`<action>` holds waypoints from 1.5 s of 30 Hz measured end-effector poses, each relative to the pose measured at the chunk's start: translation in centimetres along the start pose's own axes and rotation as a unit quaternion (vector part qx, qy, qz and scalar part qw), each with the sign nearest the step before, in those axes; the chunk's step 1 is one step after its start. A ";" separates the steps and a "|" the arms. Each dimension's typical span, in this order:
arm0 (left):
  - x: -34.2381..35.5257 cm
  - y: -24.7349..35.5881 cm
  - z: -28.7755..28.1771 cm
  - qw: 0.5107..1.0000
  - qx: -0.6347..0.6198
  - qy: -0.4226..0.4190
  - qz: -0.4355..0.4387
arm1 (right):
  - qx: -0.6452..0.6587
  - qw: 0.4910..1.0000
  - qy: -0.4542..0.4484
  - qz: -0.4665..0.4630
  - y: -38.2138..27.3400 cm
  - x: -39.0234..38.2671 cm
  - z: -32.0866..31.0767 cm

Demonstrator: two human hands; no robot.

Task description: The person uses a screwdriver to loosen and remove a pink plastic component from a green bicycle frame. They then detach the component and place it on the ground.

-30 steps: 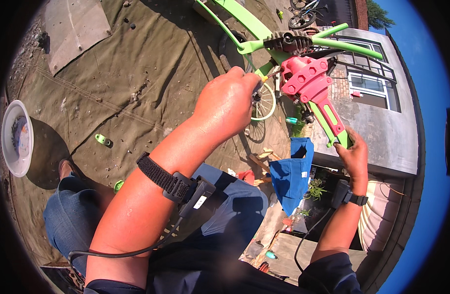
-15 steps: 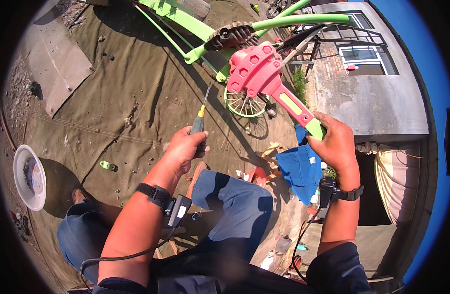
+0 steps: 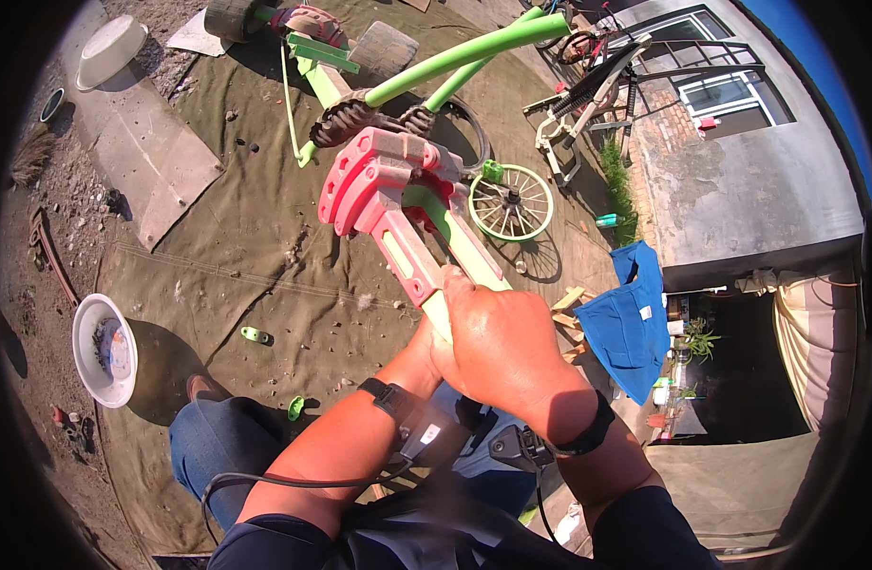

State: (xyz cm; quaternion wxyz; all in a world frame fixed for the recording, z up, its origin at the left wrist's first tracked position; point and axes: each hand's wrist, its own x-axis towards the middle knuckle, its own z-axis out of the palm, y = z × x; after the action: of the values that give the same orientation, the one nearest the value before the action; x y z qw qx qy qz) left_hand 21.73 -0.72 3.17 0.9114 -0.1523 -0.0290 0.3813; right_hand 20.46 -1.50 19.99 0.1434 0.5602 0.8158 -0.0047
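Note:
A bright pink fork-like part [image 3: 355,193] with two pale green-ended legs stands in front of me, joined to a green tubular frame [image 3: 469,59] with ribbed dark rubber sleeves. My right hand [image 3: 502,332] wraps round the lower end of these legs, its back toward me. Tucked close behind it is my left hand [image 3: 423,356], whose fingers are hidden by the right hand. What the left hand holds does not show. Beyond the legs is a green-rimmed spoked wheel [image 3: 510,201].
A white basin [image 3: 105,350] stands at the left, and another white tub [image 3: 111,52] lies farther back. Small green parts [image 3: 255,335] rest on the brown ground sheet [image 3: 199,294]. To the right are blue cloth [image 3: 626,323], a pale bicycle frame [image 3: 588,114] and a grey wall [image 3: 730,190].
My hands have come together at the fork's lower end. The fork has swung left and nearer, showing both legs. The screwdriver seen in my left hand is now out of sight.

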 end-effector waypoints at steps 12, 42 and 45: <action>-2.7 1.0 -0.1 0.996 -0.090 -0.002 0.003 | 0.048 0.998 0.020 0.021 -4.1 2.1 2.4; -6.2 2.1 1.4 0.990 -0.135 -0.010 0.032 | 0.076 0.997 0.026 -0.006 -6.7 1.5 3.7; -8.1 4.3 1.6 0.989 -0.135 -0.002 0.067 | 0.067 0.992 0.063 -0.092 -9.1 3.7 1.8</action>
State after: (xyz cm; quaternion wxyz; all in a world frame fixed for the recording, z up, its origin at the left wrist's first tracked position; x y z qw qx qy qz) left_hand 12.74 -3.18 3.92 0.8547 -0.2748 -0.0722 0.4345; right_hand 11.28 -1.81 15.95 0.0531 0.4905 0.8690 -0.0373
